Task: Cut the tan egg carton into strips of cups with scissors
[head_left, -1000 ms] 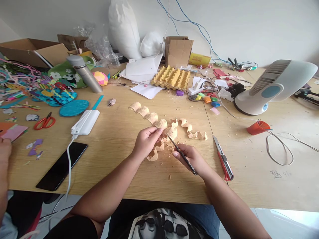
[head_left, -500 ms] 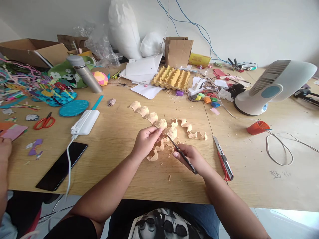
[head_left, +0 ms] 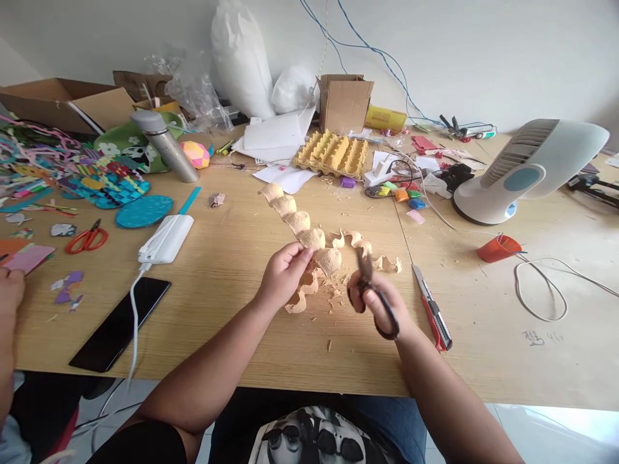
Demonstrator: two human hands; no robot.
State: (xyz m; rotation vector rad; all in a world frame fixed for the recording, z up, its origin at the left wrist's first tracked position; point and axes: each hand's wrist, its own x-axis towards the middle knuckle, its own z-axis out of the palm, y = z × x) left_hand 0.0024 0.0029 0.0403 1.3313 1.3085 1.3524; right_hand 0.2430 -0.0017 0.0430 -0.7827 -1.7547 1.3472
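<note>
My left hand point(head_left: 286, 274) pinches a bumpy strip of egg carton point(head_left: 297, 221) near its closer end, holding it slanted above the table. In my right hand point(head_left: 374, 299) is a pair of black-handled scissors point(head_left: 388, 316), its blades pointing up and away, just right of the strip and apart from it. Wavy carton offcuts point(head_left: 302, 296) lie beneath the left hand, and another curly offcut point(head_left: 358, 240) lies behind the scissors. Small crumbs of carton point(head_left: 333, 293) are scattered between the hands.
A red utility knife point(head_left: 432, 306) lies right of my right hand. Left are a phone point(head_left: 120, 322), a white power bank point(head_left: 167, 238) and red scissors point(head_left: 87, 238). A yellow egg tray point(head_left: 331, 153), a fan point(head_left: 522, 161) and an orange cup point(head_left: 500, 248) stand farther off. Another person's hand point(head_left: 10, 287) rests far left.
The scissors in my right hand have drawn back from the strip to the right and turned upright. The strip has swung slightly, its far end moving up and right.
</note>
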